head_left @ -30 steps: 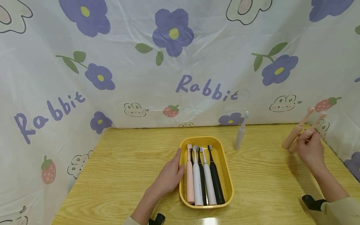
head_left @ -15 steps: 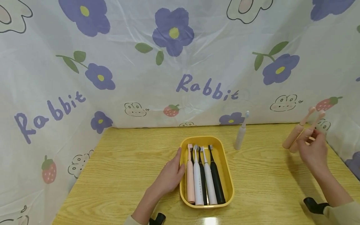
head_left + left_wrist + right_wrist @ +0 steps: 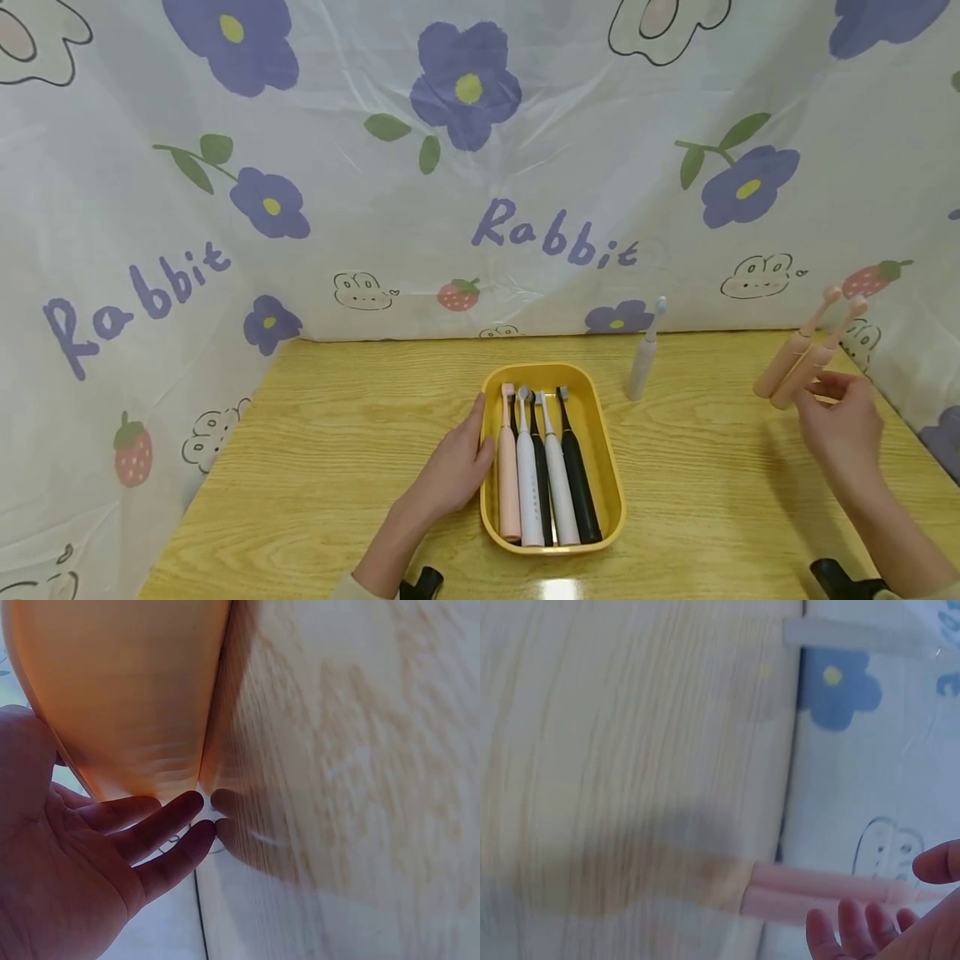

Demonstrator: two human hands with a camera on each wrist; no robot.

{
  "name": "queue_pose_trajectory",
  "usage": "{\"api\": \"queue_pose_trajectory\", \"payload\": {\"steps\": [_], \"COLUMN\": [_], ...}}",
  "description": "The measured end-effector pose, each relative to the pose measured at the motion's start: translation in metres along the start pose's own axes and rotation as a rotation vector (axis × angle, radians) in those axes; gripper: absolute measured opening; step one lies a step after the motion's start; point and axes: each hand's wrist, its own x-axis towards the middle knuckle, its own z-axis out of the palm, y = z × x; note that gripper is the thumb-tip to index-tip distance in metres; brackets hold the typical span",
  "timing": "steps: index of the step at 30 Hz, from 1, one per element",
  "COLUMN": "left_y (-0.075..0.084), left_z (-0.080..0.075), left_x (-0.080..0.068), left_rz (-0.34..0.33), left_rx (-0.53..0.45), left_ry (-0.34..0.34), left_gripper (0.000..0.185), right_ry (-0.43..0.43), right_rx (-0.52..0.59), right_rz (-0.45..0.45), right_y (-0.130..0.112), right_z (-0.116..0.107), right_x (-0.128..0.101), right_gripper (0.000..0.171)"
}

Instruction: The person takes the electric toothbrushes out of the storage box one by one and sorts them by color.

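Two hands: at work over a wooden table [image 3: 360,433] hung about with flower-and-"Rabbit" printed sheeting [image 3: 300,208].
Left hand [image 3: 450,471]: fingers straight and relaxed, laid flat against the outer left wall of a yellow tray [image 3: 611,487] — the left wrist view shows the fingertips [image 3: 187,806] touching where the tray wall meets the table, gripping nothing.
Tray: near the middle of the table, holding five electric toothbrushes side by side, heads pointing away from the person — a pink toothbrush [image 3: 507,483] at the left, then a white toothbrush [image 3: 527,492], a slim black toothbrush [image 3: 540,483], a second white toothbrush [image 3: 558,492] and a black toothbrush [image 3: 579,492] at the right.
Right hand [image 3: 843,425]: loosely spread and holding nothing, hovering just beside two standing pink toothbrushes [image 3: 795,362] at the far right of the table; in the right wrist view the fingertips [image 3: 855,922] lie close to the pair, and whether they touch cannot be told.
Pink pair: upright on their bases, pressed side by side, close to the sheeting at the table's right edge.
Between tray and pair: a pale standing toothbrush [image 3: 642,367], upright near the back of the table, well apart from both hands.
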Motion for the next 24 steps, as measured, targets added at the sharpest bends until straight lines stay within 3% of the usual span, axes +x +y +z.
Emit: {"api": "queue_pose_trajectory", "payload": {"steps": [8, 14, 20, 24], "left_y": [0.000, -0.001, -0.002, -0.002], "left_z": [0.000, 0.000, 0.000, 0.000], "left_x": [-0.001, -0.002, -0.001, 0.000], "left_rz": [-0.002, -0.001, 0.002, 0.000], "left_rx": [0.015, 0.008, 0.013, 0.024], "left_ry": [0.016, 0.000, 0.003, 0.017], "left_gripper": [0.066, 0.067, 0.067, 0.067], "right_ry": [-0.140, -0.388, -0.660, -0.803], "right_rx": [0.109, 0.308, 0.515, 0.574], "right_rz": [-0.194, -0.361, -0.349, -0.298], "right_y": [-0.023, -0.046, -0.079, -0.096], "right_z": [0.023, 0.048, 0.071, 0.088], "right_x": [-0.028, -0.051, -0.072, -0.084], "right_gripper": [0.041, 0.027, 0.027, 0.038]}}
